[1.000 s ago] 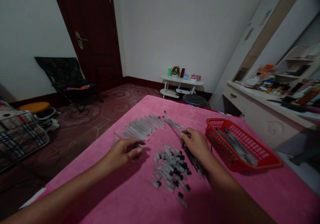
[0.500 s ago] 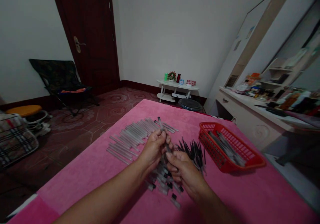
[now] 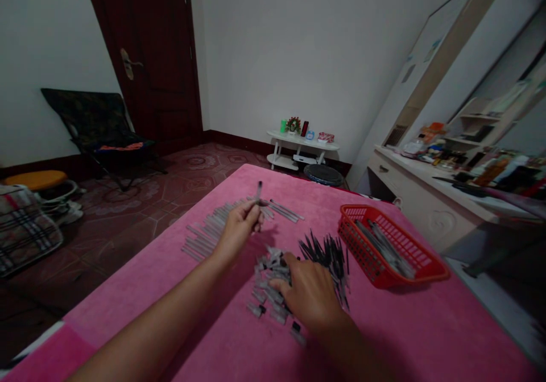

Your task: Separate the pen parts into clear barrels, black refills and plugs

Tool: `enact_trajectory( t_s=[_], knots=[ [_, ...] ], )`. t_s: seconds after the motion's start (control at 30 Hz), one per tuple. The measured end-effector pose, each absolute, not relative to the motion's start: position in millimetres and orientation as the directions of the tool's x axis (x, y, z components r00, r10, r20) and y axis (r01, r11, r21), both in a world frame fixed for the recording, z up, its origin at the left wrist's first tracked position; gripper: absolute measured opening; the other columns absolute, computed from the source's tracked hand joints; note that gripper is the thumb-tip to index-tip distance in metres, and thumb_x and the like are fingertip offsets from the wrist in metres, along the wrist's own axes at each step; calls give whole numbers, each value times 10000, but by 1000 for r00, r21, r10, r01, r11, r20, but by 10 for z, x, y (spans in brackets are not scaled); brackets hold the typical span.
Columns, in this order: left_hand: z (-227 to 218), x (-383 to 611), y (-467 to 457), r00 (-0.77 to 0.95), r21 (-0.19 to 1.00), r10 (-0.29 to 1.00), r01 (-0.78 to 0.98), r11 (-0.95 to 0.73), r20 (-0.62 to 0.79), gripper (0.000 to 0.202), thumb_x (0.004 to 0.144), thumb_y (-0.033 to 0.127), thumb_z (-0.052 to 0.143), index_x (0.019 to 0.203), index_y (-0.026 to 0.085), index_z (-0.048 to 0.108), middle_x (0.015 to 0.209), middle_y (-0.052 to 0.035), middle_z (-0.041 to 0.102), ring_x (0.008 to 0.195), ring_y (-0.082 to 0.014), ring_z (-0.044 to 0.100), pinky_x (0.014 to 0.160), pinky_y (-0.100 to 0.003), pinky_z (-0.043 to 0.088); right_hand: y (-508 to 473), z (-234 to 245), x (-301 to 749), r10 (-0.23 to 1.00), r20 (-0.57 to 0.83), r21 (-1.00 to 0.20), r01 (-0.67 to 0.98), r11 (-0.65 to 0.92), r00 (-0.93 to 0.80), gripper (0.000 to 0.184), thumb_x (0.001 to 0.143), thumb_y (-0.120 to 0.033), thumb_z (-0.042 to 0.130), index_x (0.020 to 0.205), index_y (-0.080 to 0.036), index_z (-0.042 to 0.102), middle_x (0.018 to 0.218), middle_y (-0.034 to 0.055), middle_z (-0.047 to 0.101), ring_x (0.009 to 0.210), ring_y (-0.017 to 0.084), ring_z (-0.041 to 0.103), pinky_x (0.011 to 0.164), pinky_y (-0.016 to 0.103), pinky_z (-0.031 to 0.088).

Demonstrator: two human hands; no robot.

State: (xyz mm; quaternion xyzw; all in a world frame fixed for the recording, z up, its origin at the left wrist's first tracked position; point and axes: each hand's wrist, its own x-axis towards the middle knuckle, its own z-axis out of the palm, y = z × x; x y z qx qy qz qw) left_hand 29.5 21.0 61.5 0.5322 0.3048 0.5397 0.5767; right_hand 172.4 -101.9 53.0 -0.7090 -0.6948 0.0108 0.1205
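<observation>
My left hand is closed round a clear pen tube held upright above a row of clear tubes on the pink table. My right hand rests palm down on a heap of small caps, fingers curled into it; whether it grips one is hidden. A fan of black refills lies just right of the heap. A red basket with finished pens stands further right.
A dressing table with bottles stands at the right. A low white shelf and a dark stool stand beyond the table. A folding chair, a door and a plaid bundle lie to the left.
The hands met over the heap half a second ago. Now my left hand has lifted away with the tube toward the row, and my right hand has dropped onto the caps.
</observation>
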Motion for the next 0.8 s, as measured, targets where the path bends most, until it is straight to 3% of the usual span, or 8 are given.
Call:
enact_trajectory(
  t_s=[0.07,0.17,0.23,0.3,0.47,0.67,0.8],
  knots=[
    [545,389,104,319,928,875,-45,-371,365,230,825,264,521,965,160,671,615,4,553,537,-107,497,535,-213,398,-992,568,1802,980,183,-319,948,-22,84,203,813,-388,583,889,-209,641,731,67,689,674,200,633,571,254,352],
    [443,451,5,437,721,731,228,-654,524,289,788,134,494,988,199,692,802,-56,665,761,-179,594,706,-280,438,-953,622,1947,947,260,-602,798,6,189,266,889,-396,449,818,-198,612,689,33,645,606,150,578,544,235,355],
    [385,446,-26,521,572,652,333,-749,551,393,739,64,475,1044,208,675,894,-75,678,834,-203,602,749,-305,435,-925,633,2027,935,267,-761,646,56,235,325,908,-429,395,787,-188,576,621,-1,580,539,124,518,505,220,349],
    [346,434,-43,581,457,607,403,-793,542,453,714,41,462,1088,212,653,892,-75,670,826,-203,598,728,-302,433,-901,621,2078,940,238,-846,528,78,243,358,906,-460,383,729,-187,535,555,-32,502,488,109,461,469,211,332],
    [316,432,-58,638,295,559,480,-826,529,448,728,59,448,1107,211,634,811,-62,643,753,-186,577,669,-287,409,-870,561,2129,931,266,-834,544,93,249,374,884,-434,441,605,-186,469,517,-46,414,488,101,387,460,215,284],
    [301,393,-39,669,285,543,465,-838,507,463,680,56,459,1080,211,631,744,-45,611,727,-182,562,640,-270,384,-856,615,2216,941,313,-752,639,163,129,146,800,-289,576,826,-172,659,799,32,646,752,168,571,679,257,417],
    [297,378,-27,680,269,542,473,-839,494,438,684,61,462,1060,207,633,763,-51,615,747,-191,562,643,-277,371,-875,656,2256,969,208,-765,639,78,131,281,840,-385,514,715,-165,637,612,14,586,583,156,527,542,254,384]
  ],
)
